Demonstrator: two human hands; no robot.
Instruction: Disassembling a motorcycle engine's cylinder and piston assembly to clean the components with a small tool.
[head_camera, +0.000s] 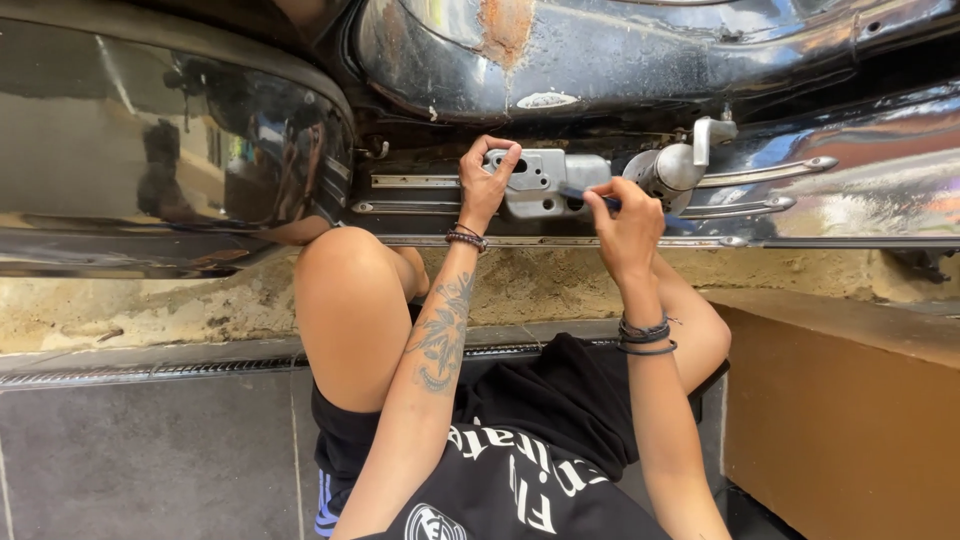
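Observation:
A grey metal bracket plate with several holes sits on the black scooter body, between chrome trim strips. My left hand grips the plate's left end, thumb and fingers wrapped over its edge. My right hand pinches a thin blue-handled tool whose tip points into the plate near its right side. A silver cylindrical fitting stands just right of the plate. Both wrists wear dark bracelets.
A glossy black side panel fills the left. My bent knees and black shirt lie below the hands. A brown ledge stands at right, grey floor tiles and a drain grate at left. A rust patch marks the body above.

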